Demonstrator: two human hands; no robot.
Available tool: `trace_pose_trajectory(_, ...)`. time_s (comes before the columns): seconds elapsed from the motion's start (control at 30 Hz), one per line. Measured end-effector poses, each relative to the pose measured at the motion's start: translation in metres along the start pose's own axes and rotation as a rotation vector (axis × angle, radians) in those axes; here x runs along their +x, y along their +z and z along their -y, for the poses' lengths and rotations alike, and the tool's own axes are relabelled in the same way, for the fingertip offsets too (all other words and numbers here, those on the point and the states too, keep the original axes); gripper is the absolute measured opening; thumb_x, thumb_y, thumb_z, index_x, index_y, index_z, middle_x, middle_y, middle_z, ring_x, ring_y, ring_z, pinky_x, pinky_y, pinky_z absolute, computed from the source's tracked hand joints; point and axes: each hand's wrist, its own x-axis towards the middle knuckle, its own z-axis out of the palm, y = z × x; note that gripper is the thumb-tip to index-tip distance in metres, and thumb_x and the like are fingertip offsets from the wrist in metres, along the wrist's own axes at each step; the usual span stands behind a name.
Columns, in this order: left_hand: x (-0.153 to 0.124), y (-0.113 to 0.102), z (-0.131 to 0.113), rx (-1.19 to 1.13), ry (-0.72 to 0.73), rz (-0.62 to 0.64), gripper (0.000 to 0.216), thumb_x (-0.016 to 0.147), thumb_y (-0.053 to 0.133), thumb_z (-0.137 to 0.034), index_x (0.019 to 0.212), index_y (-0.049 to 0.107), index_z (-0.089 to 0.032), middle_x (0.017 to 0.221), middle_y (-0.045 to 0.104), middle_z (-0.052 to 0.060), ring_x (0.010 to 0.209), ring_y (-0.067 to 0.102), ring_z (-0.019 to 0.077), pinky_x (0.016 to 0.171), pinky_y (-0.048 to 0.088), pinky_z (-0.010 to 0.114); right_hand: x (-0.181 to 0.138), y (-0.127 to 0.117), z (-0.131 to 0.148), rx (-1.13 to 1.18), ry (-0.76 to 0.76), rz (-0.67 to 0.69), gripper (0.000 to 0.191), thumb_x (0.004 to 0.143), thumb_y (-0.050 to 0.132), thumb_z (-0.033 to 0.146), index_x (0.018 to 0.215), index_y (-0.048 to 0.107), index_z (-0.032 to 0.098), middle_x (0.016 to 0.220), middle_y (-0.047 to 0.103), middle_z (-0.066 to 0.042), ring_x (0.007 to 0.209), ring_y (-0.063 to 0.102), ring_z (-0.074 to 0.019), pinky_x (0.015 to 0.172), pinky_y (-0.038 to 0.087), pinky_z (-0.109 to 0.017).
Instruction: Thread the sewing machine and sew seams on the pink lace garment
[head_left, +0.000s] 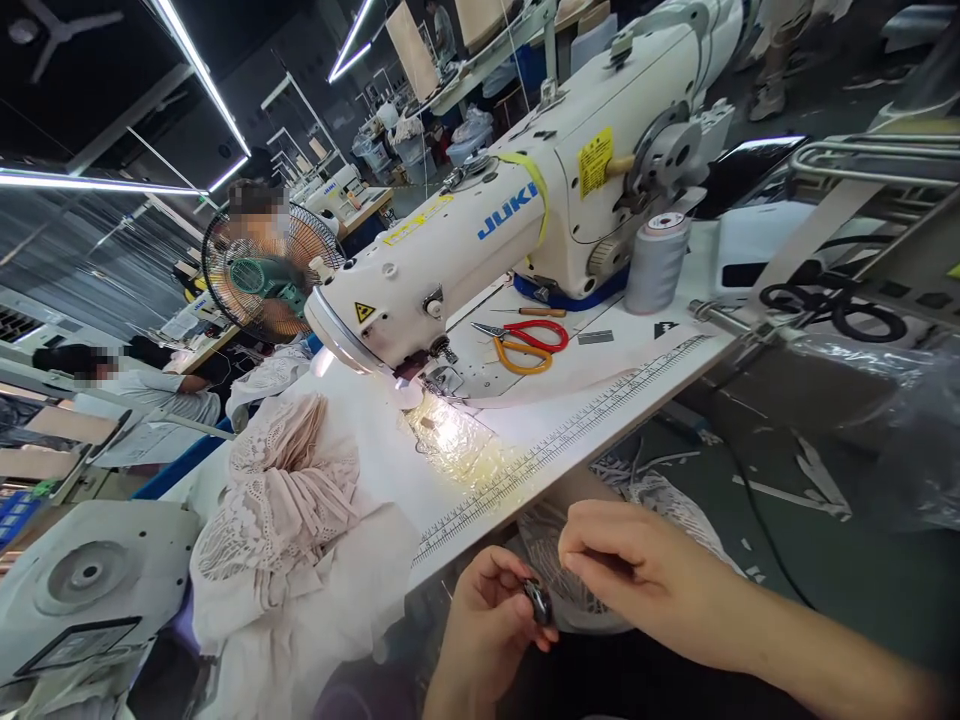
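Below the table's front edge, my left hand [487, 625] is closed, pinching a small dark round metal part [538, 601] between thumb and fingers. My right hand [637, 575] reaches in from the right, its fingers curled and pinched at the same part; whether it holds anything itself is hidden. Both hands hover over my lap, just under the ruler strip [555, 445] printed along the edge of the white table [600, 385]. Above stands a white JUKI sewing machine [517, 215] with its needle lamp lit.
Pink and white lace fabric [289, 500] is heaped at the table's left. Orange-and-red scissors [525, 345] and a grey thread cone [656, 262] lie beside the machine. A fan [262, 275] and other workers sit beyond. A metal rack [870, 165] stands at right.
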Motion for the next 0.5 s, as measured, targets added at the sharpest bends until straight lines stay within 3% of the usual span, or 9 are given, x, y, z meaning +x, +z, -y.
trace_pose_trajectory(0.13,-0.003,0.001,-0.001,0.123,0.078,-0.111,0.022,0.071,0.078,-0.02,0.092,0.068,-0.02,0.077,0.067,0.001,0.06,0.065,0.0101,0.051,0.051,0.014,-0.007,-0.004,0.009,-0.051,-0.004,0.105,0.025,0.083,0.043,0.014,0.061,0.052,0.02,0.059,0.052,0.003,0.055,0.048,-0.0096,0.052,0.035,-0.02)
trace_pose_trajectory(0.23,-0.006,0.006,-0.001,0.148,0.108,-0.172,0.027,0.071,0.079,-0.022,0.095,0.069,-0.018,0.075,0.068,0.002,0.063,0.065,0.0098,0.057,0.052,0.015,-0.012,0.001,0.009,-0.154,-0.022,0.267,0.024,0.082,0.043,0.012,0.065,0.057,0.022,0.063,0.059,0.003,0.059,0.053,-0.0108,0.055,0.037,-0.021)
trace_pose_trajectory(0.4,-0.009,0.02,0.003,-0.088,0.114,-0.321,0.025,0.066,0.082,-0.023,0.086,0.068,-0.019,0.078,0.067,0.002,0.07,0.066,0.0126,0.059,0.051,0.017,-0.015,0.034,-0.002,-0.382,-0.012,0.532,0.026,0.082,0.046,0.01,0.066,0.062,0.022,0.069,0.068,0.002,0.061,0.061,-0.0131,0.054,0.037,-0.022)
trace_pose_trajectory(0.5,-0.009,0.021,0.007,-0.255,0.074,-0.373,0.028,0.063,0.084,-0.025,0.085,0.068,-0.019,0.073,0.066,0.001,0.048,0.055,0.004,0.043,0.039,0.011,-0.017,0.05,-0.01,-0.414,0.016,0.576,0.029,0.084,0.043,0.009,0.069,0.065,0.02,0.073,0.07,-0.002,0.066,0.065,-0.0156,0.058,0.041,-0.023)
